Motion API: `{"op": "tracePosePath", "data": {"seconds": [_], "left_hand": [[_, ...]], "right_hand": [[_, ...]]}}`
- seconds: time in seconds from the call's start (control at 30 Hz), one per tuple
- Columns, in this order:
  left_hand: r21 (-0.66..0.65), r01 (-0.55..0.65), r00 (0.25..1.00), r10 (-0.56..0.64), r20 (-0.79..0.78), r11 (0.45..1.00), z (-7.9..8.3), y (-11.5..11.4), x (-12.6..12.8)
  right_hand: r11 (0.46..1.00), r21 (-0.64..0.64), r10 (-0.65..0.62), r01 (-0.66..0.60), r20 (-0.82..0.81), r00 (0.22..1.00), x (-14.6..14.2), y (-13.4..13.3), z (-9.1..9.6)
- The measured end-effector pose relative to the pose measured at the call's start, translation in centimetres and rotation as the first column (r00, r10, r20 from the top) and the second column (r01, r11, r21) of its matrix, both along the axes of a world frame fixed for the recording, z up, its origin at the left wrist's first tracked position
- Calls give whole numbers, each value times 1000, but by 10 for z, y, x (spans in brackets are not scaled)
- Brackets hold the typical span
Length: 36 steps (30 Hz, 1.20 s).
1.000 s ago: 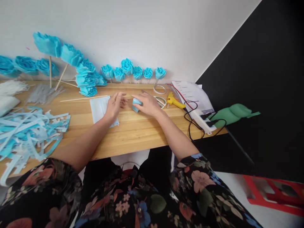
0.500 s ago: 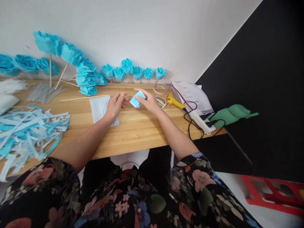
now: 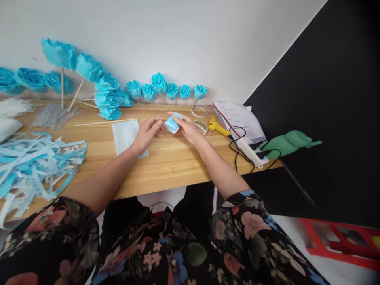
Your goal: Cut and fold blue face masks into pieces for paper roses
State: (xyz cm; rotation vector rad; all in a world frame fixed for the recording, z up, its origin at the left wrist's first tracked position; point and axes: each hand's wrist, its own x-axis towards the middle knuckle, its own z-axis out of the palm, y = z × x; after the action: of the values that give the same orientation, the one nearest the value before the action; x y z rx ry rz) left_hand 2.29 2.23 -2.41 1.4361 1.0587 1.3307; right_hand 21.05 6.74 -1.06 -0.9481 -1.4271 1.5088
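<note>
My right hand (image 3: 187,127) grips a small folded piece of light blue fabric (image 3: 173,123) above the table, its thumb pressed on the top. To its left, my left hand (image 3: 150,132) is closed, with thumb and forefinger together and their tips just short of the fabric; whether they pinch anything is too small to tell. Beneath my left wrist lies a pale blue fabric sheet (image 3: 121,136), partly covered by the hand. A thin wooden stick (image 3: 103,122) lies behind the sheet.
Blue fabric flowers (image 3: 160,83) on sticks line the wall. Cut strips (image 3: 35,166) are heaped at left, near grey thin pieces (image 3: 56,114). At right are tape rolls (image 3: 199,112), a yellow glue gun (image 3: 218,127), papers (image 3: 237,114) and a power strip (image 3: 252,152) with black cables.
My left hand has moved slightly right, closer to the fabric piece. The piece has turned a little in my right hand, and its lower edge now shows paler.
</note>
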Motion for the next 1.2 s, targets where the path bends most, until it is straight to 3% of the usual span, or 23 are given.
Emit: {"op": "tracePosePath", "data": {"seconds": [0.33, 0.53, 0.63, 0.83, 1.0, 1.07, 1.13, 1.2], "left_hand": [[-37, 47, 992, -51, -114, 998, 2, -3, 0], [17, -4, 994, 6, -110, 1000, -6, 3, -2], [31, -39, 989, 43, -141, 999, -8, 4, -2], [53, -261, 953, 266, -146, 964, -9, 10, -5], [16, -280, 954, 281, -103, 960, -15, 13, -8], [18, -265, 960, 266, -84, 964, -16, 13, -7], [30, -239, 969, 240, -56, 971, -15, 12, -6], [49, -197, 980, 199, -33, 979, -13, 10, -5]], "right_hand": [[994, 107, 2, -13, 98, 995, -3, -6, 4], [990, 135, 27, -39, 86, 996, -4, -3, 2], [975, 221, -12, -23, 156, 988, -3, 0, -1], [875, 484, -210, -19, 414, 886, 3, 0, 4], [840, 507, -200, -194, 622, 757, 5, -5, 7], [866, 479, -172, -143, 555, 814, 4, -3, 6], [921, 390, -128, -20, 350, 928, 3, -1, 4], [974, 223, -66, 41, 107, 992, 2, 1, 5]]}}
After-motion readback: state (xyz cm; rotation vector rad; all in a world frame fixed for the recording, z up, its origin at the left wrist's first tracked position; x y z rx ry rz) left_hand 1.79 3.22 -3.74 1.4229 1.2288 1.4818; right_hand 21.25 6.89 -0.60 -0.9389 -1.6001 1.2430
